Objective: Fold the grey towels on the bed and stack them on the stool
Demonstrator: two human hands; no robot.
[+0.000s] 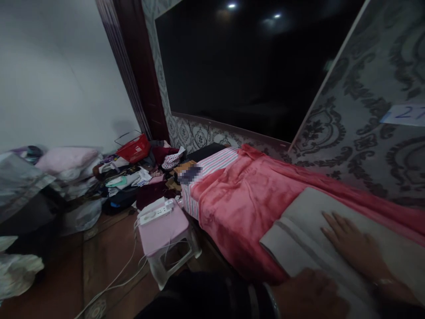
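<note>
A folded grey cloth with a raised band along its left end lies on the red blanket. My right hand rests flat on top of it, fingers stretched out and slightly spread, with a thin bracelet at the wrist. Nearer to me, my left hand reaches in from a dark sleeve onto the front part of the same cloth. Its fingers are dim and blurred, so their grip is hard to make out. The cloth's right end runs out of view.
A pink stool holding a white power strip stands beside the blanket, cables trailing to the floor. Piled clothes and a red basket lie beyond. A large television hangs on the patterned wall.
</note>
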